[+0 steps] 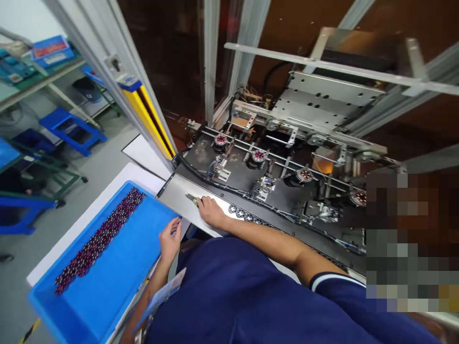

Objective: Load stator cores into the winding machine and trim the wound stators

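One pair of pliers (192, 198) is clasped by the right hand (213, 212) at the metal ledge (175, 192). The left hand (170, 239) is half-curled by the blue tray (125, 253), grip unclear; the card's (165, 292) print is too blurred.

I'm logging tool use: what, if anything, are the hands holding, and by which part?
The right hand appears to hold the pliers by their green handles. No held thing is visible in the left hand.

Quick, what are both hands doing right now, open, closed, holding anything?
Left hand: partly curled by the blue tray; can't tell if it grips anything.
Right hand: fingers over the green-handled pliers; can't tell if closed on them.
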Available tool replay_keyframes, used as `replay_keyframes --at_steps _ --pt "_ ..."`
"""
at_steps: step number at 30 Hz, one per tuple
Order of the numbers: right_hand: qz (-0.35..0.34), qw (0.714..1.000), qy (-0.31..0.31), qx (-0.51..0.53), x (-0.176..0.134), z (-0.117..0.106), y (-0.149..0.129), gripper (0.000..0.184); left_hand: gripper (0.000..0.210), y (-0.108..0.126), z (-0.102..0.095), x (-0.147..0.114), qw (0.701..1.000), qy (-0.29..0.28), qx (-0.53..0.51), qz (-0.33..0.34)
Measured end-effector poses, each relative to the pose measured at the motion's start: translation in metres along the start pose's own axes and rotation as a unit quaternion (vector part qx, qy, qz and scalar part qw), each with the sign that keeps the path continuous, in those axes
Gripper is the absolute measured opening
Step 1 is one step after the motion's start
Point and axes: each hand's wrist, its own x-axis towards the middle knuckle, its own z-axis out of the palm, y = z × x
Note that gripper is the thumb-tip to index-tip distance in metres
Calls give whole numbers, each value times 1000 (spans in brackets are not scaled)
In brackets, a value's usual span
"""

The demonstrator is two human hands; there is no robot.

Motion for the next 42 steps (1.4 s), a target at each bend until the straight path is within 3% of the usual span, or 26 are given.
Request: replay_keyframes --at_steps 3,6,12,17,23,27,34,40,42 --pt "41 991 13 126 6 -19 -5 33 36 3 4 12 998 8 27 51" --pt "39 958 -6 283 -6 -44 -7 38 33 5 14 35 994 -3 65 92" --pt "14 866 -23 500 -92 -92 5 59 29 -5 45 97 979 -85 136 124" --pt "103 768 60 629 -147 -98 21 50 36 -11 65 131 965 -135 174 144" --pt "129 769 103 618 -163 -93 27 52 37 -14 67 135 950 -165 194 180" --pt "116 788 90 597 -160 -93 28 50 35 -12 57 135 948 -149 195 202" --pt "94 787 98 602 -154 -84 29 55 36 -2 30 134 960 -93 173 198" --pt "73 772 109 621 -142 -81 18 54 30 10 48 107 955 -144 189 178" --pt "59 771 96 627 -136 -81 12 58 37 15 54 108 957 -133 203 158"
